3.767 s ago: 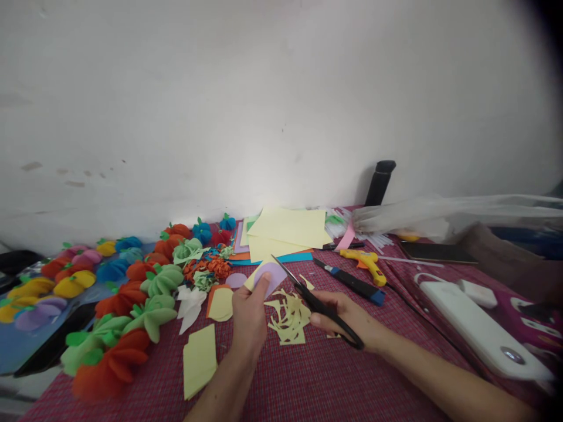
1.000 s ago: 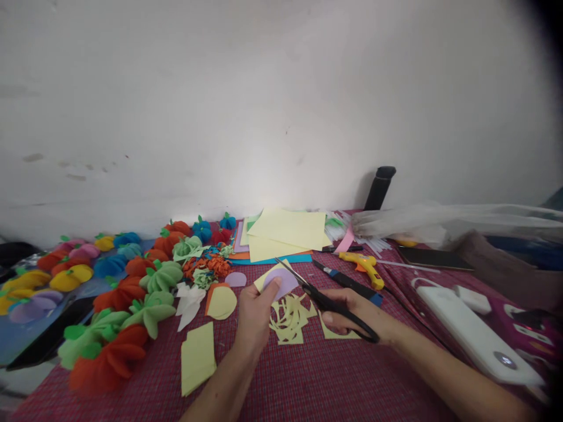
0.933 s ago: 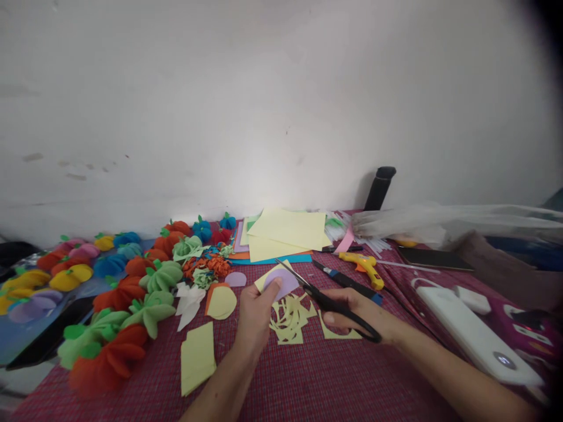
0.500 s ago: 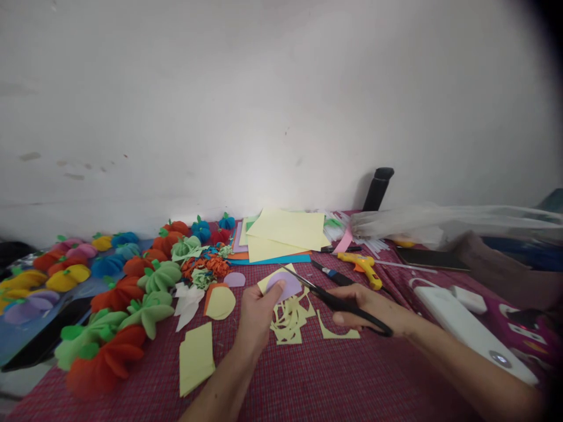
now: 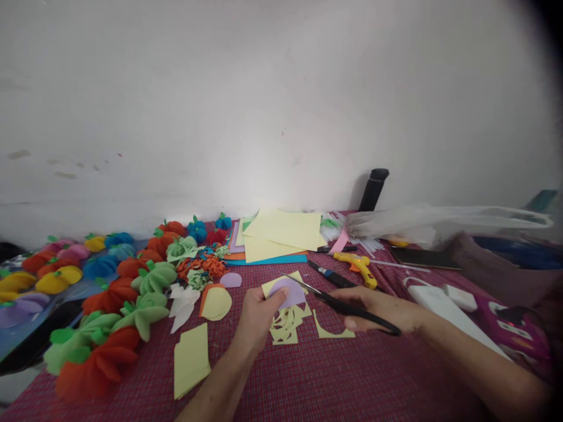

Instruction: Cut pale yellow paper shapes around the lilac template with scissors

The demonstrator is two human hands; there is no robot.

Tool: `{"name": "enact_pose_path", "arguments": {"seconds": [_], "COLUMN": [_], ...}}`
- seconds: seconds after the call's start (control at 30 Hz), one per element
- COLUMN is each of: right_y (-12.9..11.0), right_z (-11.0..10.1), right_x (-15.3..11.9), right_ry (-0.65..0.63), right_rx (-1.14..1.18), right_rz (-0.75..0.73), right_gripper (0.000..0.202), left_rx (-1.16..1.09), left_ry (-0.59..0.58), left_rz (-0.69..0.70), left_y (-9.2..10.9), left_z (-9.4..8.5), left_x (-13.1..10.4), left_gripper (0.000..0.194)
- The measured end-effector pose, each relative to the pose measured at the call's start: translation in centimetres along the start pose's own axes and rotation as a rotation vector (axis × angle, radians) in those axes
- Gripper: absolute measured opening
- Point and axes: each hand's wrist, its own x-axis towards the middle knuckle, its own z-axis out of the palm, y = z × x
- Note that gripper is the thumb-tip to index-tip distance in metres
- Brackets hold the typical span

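Note:
My left hand [image 5: 263, 309] pinches a purple rounded paper piece [image 5: 291, 295] laid over a yellow paper sheet [image 5: 269, 286], the thumb pressing on top. In my right hand [image 5: 379, 308] are black-handled scissors [image 5: 347, 306]; their blades reach to the upper right edge of the two pieces. Below the held papers lies a heap of curved yellow offcuts [image 5: 285, 328], with one larger yellow offcut [image 5: 329, 327] to its right. Left of my left hand are a stack of yellow rounded pieces [image 5: 217, 303], another purple rounded piece [image 5: 231, 280] and a pile of yellow rectangles [image 5: 192, 358].
Several colourful pumpkin-shaped crafts [image 5: 109, 296] cover the left side. Yellow sheets [image 5: 281, 231] lie at the back. To the right are a yellow glue gun [image 5: 361, 268], a dark-handled tool [image 5: 329, 274], a white device [image 5: 448, 316], a purple power strip [image 5: 505, 334] and a black bottle [image 5: 373, 189].
The held purple and yellow papers have turned slightly, and the scissor blades now lie farther across their upper edge. The whole view has shifted a little.

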Motion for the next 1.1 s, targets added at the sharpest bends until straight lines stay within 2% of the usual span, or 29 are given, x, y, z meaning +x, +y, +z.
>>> {"name": "enact_pose_path", "arguments": {"seconds": [0.17, 0.37, 0.53, 1.1], "right_y": [-0.4, 0.1, 0.4, 0.4], "right_z": [0.1, 0.2, 0.3, 0.5], "right_x": [0.1, 0.3, 0.3, 0.5], "right_ry": [-0.011, -0.030, -0.055, -0.055], "right_rx": [0.002, 0.079, 0.147, 0.172], "right_rz": [0.005, 0.026, 0.014, 0.022], "right_gripper": [0.061, 0.058, 0.053, 0.051], "left_rx": [0.018, 0.033, 0.058, 0.027], "left_ry": [-0.021, -0.054, -0.054, -0.036], "left_rz": [-0.001, -0.019, -0.035, 0.002], "left_y": [0.0, 0.1, 0.1, -0.2], "left_z": [0.0, -0.1, -0.1, -0.1], "left_x": [-0.1, -0.1, -0.2, -0.1], "left_gripper": [0.025, 0.028, 0.034, 0.031]}}
